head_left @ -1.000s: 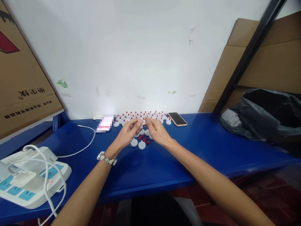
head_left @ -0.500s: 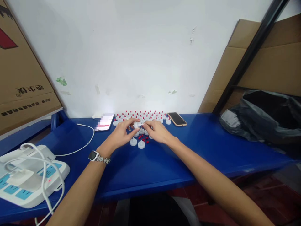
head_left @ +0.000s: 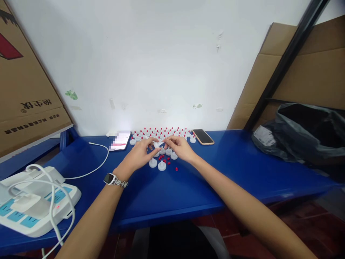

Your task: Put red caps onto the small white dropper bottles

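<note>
A white plastic nozzle cap (head_left: 157,144) lies tilted between the thumb and fingers of my left hand (head_left: 140,153), with its spout toward the right. My right hand (head_left: 179,146) is closed in a pinch at the spout's end; whether a small red tip is between the fingers is hidden. Just below the hands, several small red tips (head_left: 164,160) lie loose among white nozzle caps without tips (head_left: 162,166). One red tip (head_left: 176,169) sits apart to the right. Behind the hands stand rows of nozzle caps with red tips (head_left: 193,139).
On the blue table (head_left: 172,194), a lit phone (head_left: 122,139) lies left of the caps and a dark phone (head_left: 203,137) right. A power strip (head_left: 68,194) with white cables occupies the left front. A black plastic bag (head_left: 283,133) is at right, a cardboard box (head_left: 29,82) at left.
A red tip now lies on the table below my right hand, where none showed before. My right hand has shifted slightly right; the left still holds the nozzle cap.
</note>
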Demonstrator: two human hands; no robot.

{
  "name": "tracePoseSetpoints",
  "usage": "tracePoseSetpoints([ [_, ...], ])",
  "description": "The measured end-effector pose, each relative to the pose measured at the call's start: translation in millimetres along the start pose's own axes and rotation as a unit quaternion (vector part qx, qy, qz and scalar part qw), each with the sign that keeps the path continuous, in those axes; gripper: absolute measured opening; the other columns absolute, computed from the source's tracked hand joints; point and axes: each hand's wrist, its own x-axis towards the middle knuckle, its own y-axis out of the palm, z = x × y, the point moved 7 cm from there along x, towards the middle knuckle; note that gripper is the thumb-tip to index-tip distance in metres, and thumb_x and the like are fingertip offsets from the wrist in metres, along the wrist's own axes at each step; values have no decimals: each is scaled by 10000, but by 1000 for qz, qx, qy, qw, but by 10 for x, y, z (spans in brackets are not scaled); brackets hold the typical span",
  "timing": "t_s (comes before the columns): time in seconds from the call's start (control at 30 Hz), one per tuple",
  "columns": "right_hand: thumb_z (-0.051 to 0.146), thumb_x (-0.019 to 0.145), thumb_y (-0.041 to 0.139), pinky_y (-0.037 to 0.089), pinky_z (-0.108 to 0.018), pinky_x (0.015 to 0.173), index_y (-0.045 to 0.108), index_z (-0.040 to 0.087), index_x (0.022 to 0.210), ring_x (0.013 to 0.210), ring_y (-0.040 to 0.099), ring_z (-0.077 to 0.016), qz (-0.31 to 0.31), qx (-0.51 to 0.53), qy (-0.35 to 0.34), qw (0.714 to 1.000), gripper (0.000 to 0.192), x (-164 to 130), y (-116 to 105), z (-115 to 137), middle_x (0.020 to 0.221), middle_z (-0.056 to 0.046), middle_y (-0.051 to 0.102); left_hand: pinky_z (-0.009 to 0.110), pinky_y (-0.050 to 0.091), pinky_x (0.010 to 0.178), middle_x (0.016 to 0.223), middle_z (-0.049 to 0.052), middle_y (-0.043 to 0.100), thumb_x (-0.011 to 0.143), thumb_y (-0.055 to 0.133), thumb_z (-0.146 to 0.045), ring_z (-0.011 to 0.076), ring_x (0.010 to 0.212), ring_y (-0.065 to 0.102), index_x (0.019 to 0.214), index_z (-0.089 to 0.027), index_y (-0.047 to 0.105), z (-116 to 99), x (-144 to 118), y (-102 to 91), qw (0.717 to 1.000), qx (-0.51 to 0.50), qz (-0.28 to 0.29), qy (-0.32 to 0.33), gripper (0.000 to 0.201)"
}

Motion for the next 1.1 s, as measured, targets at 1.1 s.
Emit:
tracePoseSetpoints([
  [1.1,353,882,583,442,-241,602,589,170,904,610,593,-127,32,-121,18,992,184,-192,-72,292,690,-7,659,323,486,766,990,51,697,907,552,-500,186,854,635,1172,-225,617,-111,-19,98,999,-37,33,6,387],
])
